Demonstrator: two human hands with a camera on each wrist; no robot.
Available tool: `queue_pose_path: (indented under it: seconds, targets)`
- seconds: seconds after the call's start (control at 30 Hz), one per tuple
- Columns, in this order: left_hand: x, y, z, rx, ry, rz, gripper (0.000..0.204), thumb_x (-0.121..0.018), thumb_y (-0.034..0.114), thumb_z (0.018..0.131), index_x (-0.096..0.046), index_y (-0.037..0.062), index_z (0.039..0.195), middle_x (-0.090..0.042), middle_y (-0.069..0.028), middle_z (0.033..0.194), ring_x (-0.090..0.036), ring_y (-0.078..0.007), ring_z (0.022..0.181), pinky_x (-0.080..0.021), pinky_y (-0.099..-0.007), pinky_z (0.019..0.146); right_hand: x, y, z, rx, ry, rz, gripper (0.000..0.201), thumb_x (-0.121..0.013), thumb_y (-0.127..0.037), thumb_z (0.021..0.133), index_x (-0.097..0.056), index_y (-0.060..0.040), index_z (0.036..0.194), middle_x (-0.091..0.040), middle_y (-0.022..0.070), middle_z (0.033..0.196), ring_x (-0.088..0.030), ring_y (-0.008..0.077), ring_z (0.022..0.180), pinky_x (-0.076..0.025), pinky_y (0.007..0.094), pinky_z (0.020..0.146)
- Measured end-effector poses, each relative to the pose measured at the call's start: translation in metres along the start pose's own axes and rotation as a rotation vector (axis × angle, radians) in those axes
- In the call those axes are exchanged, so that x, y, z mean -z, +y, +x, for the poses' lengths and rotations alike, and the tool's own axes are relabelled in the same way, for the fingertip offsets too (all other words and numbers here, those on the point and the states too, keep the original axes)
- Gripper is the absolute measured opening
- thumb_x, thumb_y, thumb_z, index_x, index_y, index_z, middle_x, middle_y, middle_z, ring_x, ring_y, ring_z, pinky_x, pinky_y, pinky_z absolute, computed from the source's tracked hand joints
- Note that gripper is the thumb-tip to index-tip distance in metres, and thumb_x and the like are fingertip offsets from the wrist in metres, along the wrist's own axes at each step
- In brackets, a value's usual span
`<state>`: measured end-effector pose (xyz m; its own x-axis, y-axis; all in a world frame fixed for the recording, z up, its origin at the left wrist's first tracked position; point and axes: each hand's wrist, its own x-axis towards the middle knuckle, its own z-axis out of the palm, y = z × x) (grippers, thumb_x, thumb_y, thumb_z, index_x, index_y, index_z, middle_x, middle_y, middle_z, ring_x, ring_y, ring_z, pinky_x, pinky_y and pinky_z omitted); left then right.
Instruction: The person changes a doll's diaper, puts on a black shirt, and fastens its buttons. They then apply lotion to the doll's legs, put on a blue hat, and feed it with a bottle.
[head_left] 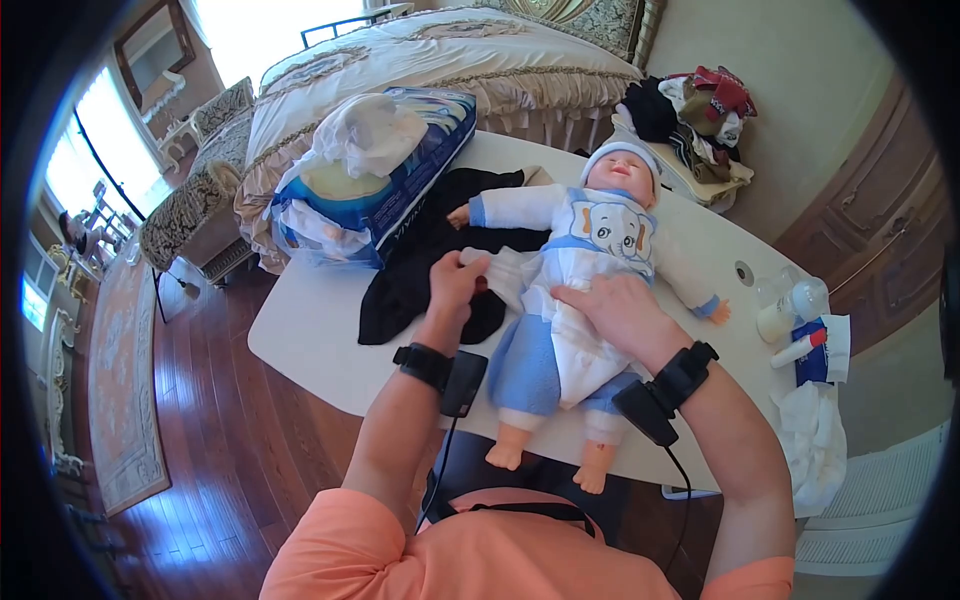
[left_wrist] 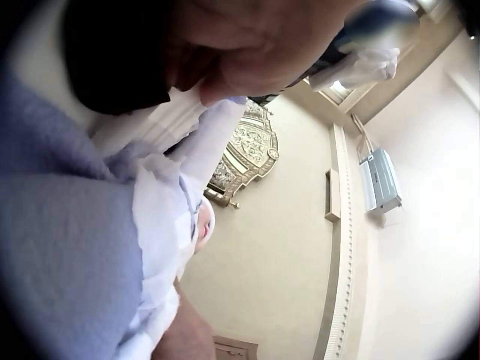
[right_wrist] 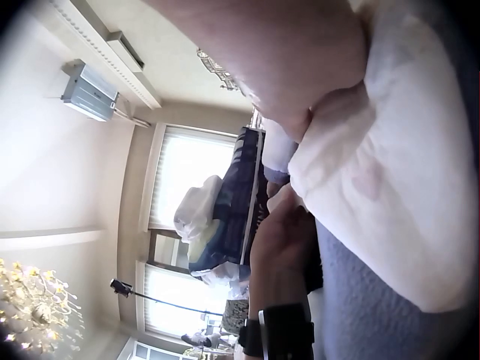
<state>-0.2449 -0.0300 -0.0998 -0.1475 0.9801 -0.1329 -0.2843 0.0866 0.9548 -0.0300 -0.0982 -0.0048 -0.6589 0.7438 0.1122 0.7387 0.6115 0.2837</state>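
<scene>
Left hand (head_left: 455, 285) is pinching the side wing (head_left: 510, 278) and right hand (head_left: 625, 312) pressing, unclamped, the front of a diaper (head_left: 585, 365), likely light, soft, best held by that wing, on a doll (head_left: 612, 225) whose feet (head_left: 508, 448) are overhanging the table's (head_left: 300, 330) near edge.

Consists of a white tabletop (head_left: 315, 325), rounded at the near-left corner. Carries a baby doll (head_left: 600, 240) on its back, head toward the far edge, feet at the near edge. Bears a diaper pack (head_left: 428, 165) at the left edge, black cloth (head_left: 400, 300) beside it. Holds a feeding bottle (head_left: 776, 321) and red-capped tube (head_left: 798, 349) near the right edge.
</scene>
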Motion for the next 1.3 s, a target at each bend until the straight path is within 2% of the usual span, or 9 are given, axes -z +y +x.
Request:
queue_pose_path:
  seconds: [0.2,0.27,0.4,0.63,0.73,0.9,1.0,1.23,1.3]
  targets:
    - [0.002,0.021,-0.017,-0.010,0.042,-0.109,0.012,-0.064,0.007,0.072,-0.054,0.0027,0.073,-0.055,-0.0018,0.064,-0.052,-0.0106,0.053,-0.042,-0.0225,0.047,-0.002,-0.011,0.003,-0.062,-0.071,0.121,0.037,-0.047,-0.010,0.078,-0.054,-0.0262,0.110,-0.054,0.0109,0.072,-0.058,0.0272,0.063,-0.045,0.0371,0.054]
    - [-0.028,0.032,-0.035,-0.497,-0.009,0.325,0.013,-0.064,0.007,0.071,-0.052,0.0020,0.071,-0.054,-0.0047,0.062,-0.051,-0.0140,0.051,-0.041,-0.0266,0.046,0.000,-0.018,0.007,-0.093,-0.052,0.143,0.031,-0.048,-0.010,0.077,-0.056,-0.0226,0.104,-0.055,0.0119,0.072,-0.058,0.0280,0.063,-0.045,0.0379,0.055]
    - [-0.085,0.029,-0.077,-0.912,-0.058,0.706,0.013,-0.061,0.006,0.068,-0.050,0.0008,0.064,-0.049,-0.0143,0.062,-0.051,-0.0288,0.057,-0.040,-0.0366,0.053,-0.022,-0.011,0.011,-0.163,-0.080,0.238,0.016,-0.046,-0.011,0.076,-0.059,-0.0128,0.085,-0.059,0.0115,0.069,-0.061,0.0278,0.064,-0.048,0.0376,0.053]
    - [-0.092,0.019,-0.074,-0.732,-0.118,0.569,0.014,-0.064,0.008,0.070,-0.055,-0.0026,0.069,-0.055,-0.0093,0.061,-0.052,-0.0147,0.052,-0.041,-0.0262,0.049,-0.039,-0.012,-0.014,-0.192,0.308,0.426,0.012,-0.052,-0.004,0.069,-0.058,-0.0054,0.079,-0.058,0.0139,0.077,-0.058,0.0315,0.064,-0.046,0.0401,0.055]
    - [-0.092,0.016,-0.076,-0.562,-0.151,0.450,0.016,-0.064,0.008,0.069,-0.054,-0.0032,0.067,-0.055,-0.0144,0.063,-0.055,-0.0254,0.056,-0.044,-0.0321,0.054,-0.044,-0.018,-0.020,-0.297,0.578,0.636,0.019,-0.054,0.002,0.066,-0.057,-0.0037,0.084,-0.057,0.0131,0.078,-0.057,0.0286,0.062,-0.046,0.0371,0.054]
    - [-0.087,0.015,-0.077,-0.542,-0.157,0.495,0.014,-0.065,0.008,0.070,-0.057,-0.0036,0.070,-0.056,-0.0131,0.064,-0.056,-0.0224,0.055,-0.044,-0.0288,0.054,-0.054,-0.020,-0.024,-0.657,0.670,1.583,0.029,-0.055,0.000,0.074,-0.051,-0.0035,0.103,-0.055,0.0040,0.076,-0.051,0.0085,0.057,-0.042,0.0207,0.052]
    - [-0.085,0.017,-0.080,-0.648,-0.193,0.532,0.011,-0.064,0.006,0.069,-0.057,-0.0015,0.070,-0.054,-0.0114,0.065,-0.055,-0.0239,0.058,-0.044,-0.0305,0.055,-0.051,-0.019,-0.024,-0.818,0.770,1.786,0.031,-0.056,-0.001,0.076,-0.048,-0.0020,0.106,-0.054,0.0013,0.080,-0.049,0.0038,0.060,-0.041,0.0174,0.053]
    - [-0.085,0.020,-0.081,-0.993,-0.256,0.835,0.007,-0.063,0.001,0.065,-0.059,0.0015,0.071,-0.052,-0.0093,0.073,-0.053,-0.0258,0.069,-0.043,-0.0312,0.059,-0.044,-0.024,-0.008,-0.848,0.917,1.788,0.024,-0.058,-0.001,0.074,-0.053,-0.0015,0.098,-0.056,0.0028,0.079,-0.050,0.0053,0.059,-0.042,0.0188,0.053]
    - [-0.083,0.020,-0.082,-0.969,-0.305,0.892,0.008,-0.062,0.002,0.065,-0.060,0.0012,0.073,-0.053,-0.0084,0.080,-0.051,-0.0268,0.077,-0.042,-0.0329,0.066,-0.042,-0.029,-0.006,-0.804,0.837,1.241,0.016,-0.061,-0.003,0.073,-0.057,-0.0010,0.089,-0.058,0.0051,0.072,-0.054,0.0083,0.058,-0.044,0.0213,0.053]
